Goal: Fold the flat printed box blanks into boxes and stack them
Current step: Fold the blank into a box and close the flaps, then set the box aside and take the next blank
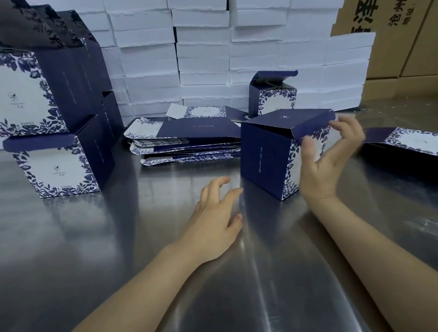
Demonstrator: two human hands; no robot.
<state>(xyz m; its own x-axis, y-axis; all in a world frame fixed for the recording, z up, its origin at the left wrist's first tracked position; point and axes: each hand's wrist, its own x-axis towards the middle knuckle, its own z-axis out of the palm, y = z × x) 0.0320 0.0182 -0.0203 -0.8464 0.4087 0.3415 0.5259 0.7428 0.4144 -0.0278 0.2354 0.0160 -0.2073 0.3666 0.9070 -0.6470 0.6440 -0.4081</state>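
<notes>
Risk of flap creasing: navy floral-printed card box [266, 160] stands on the steel table [111, 232], lid untucked. Right hand [324, 164], half-curled, touches the lid flap [314, 125]; grip cannot be confirmed. Left hand [218, 220] lies open beside it, empty, so the unbraced box may slide.

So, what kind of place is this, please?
Probably a packaging workshop or small factory floor. A pile of flat printed blanks lies on a steel table, folded boxes stand stacked at the left, and walls of white boxes and brown shipping cartons fill the back.
</notes>
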